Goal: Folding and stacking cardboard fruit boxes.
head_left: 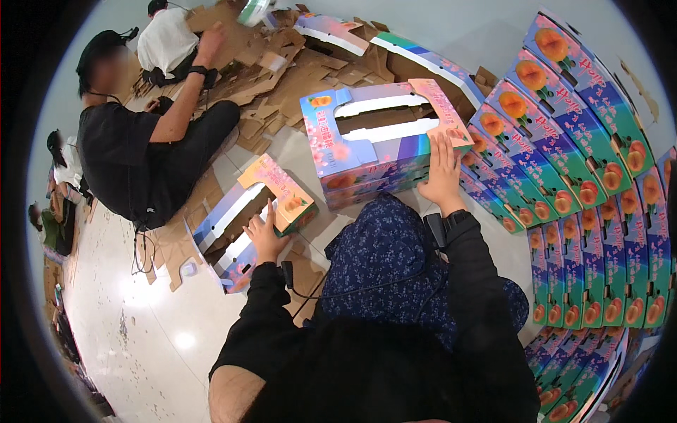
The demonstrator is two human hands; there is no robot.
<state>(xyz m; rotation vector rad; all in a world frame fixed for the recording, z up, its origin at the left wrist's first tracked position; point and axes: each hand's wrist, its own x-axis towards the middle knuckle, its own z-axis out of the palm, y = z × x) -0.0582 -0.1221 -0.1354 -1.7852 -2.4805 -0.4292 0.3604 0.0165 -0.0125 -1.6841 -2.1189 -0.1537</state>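
Note:
My left hand [264, 236] lies against the near side of a printed carton [289, 197] with a cut-out top, its fingers spread over the edge. That carton sits tilted on the floor to my left, yellow-orange at its far end. In front of me a larger blue and pink carton [381, 173] stands upright, with white strips along its long top opening. On its right end my right hand [443, 173] rests with fingers stretched out flat. Both cartons show peaches and blossoms. The insides of the openings are dark brown and partly visible.
Rows of flattened or stacked peach cartons [564, 127] lean along the right. Brown cardboard scraps [275, 84] heap up ahead, with more open cartons [423, 70] behind. A person in black [134, 148] sits at the left; another in white [166, 42] sits beyond. A cable [367, 285] crosses my lap.

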